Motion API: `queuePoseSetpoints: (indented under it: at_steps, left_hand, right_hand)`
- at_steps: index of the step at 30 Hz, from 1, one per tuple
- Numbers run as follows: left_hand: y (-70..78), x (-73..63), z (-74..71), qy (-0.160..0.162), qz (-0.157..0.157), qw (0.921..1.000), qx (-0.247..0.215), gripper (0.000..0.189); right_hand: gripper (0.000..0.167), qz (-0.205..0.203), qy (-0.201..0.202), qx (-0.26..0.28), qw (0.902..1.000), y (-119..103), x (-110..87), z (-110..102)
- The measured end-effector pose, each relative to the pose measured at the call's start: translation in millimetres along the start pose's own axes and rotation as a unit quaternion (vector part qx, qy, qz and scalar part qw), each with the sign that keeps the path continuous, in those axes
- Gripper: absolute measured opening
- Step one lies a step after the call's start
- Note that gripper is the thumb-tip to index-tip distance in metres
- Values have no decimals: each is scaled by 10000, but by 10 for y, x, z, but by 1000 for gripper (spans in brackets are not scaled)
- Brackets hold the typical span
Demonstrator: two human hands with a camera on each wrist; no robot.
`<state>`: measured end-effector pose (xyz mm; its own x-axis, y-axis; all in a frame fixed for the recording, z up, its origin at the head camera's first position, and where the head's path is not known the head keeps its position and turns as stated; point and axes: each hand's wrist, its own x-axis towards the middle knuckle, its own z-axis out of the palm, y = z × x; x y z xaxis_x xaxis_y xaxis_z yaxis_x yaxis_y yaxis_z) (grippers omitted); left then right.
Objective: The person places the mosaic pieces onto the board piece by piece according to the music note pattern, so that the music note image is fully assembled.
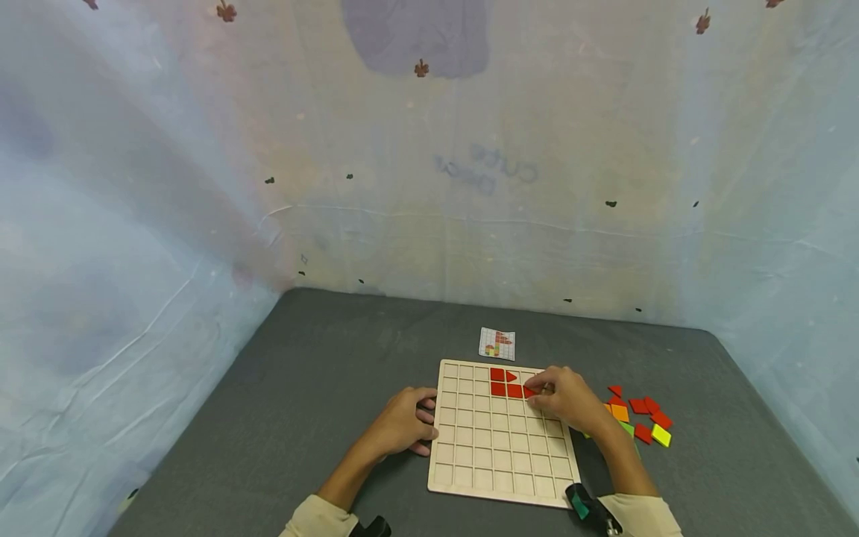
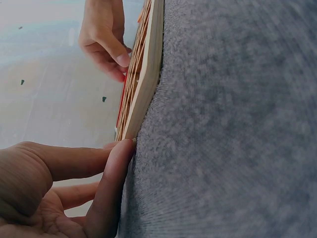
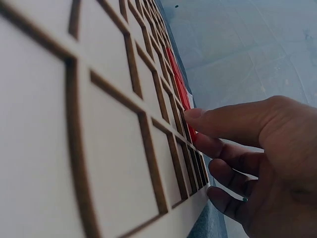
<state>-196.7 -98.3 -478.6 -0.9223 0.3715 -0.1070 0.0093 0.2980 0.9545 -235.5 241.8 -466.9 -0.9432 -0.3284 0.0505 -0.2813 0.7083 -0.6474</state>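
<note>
A pale wooden grid board (image 1: pixel 499 441) lies on the grey table. My left hand (image 1: pixel 400 424) grips its left edge; in the left wrist view, thumb and fingers (image 2: pixel 119 166) pinch the board's side (image 2: pixel 148 82). At the upper right of the grid, my right hand (image 1: pixel 570 395) pinches a red triangle tile (image 1: pixel 529 391), partly hidden by the fingers. The right wrist view has thumb and forefinger at the red tile (image 3: pixel 192 134) on the grid. Beside it sit red square tiles (image 1: pixel 514 391) and another red triangle (image 1: pixel 511 377), in cells of the upper rows.
Behind the board lies a small pattern card (image 1: pixel 496 344) with a coloured figure. To the right are loose tiles: several red ones (image 1: pixel 643 433), an orange one (image 1: pixel 620 412), a yellow one (image 1: pixel 661 435) and a green one (image 1: pixel 627 428). A pale sheet (image 1: pixel 470 246) hangs around the table.
</note>
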Motion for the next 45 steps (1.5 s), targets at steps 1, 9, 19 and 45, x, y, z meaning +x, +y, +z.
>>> queuePoseSetpoints:
  at_steps: [1, 9, 19, 45]
  left_hand:
    - [0, -1, -1, -6, 2, 10000, -6, 70]
    - [-11, -2, 1, 1, 20, 10000, -22, 70]
    - [-12, 7, -4, 4, 29, 10000, 10, 70]
    - [-13, -6, -6, -20, 56, 10000, -13, 69]
  right_hand:
    - [24, 20, -11, 26, 10000, -7, -1, 1]
    - [28, 72, -37, 156, 9998, -20, -13, -11]
    - [33, 272, 84, 347, 9990, 94, -62, -132]
    - [52, 1135, 612, 52, 9916, 484, -423, -598]
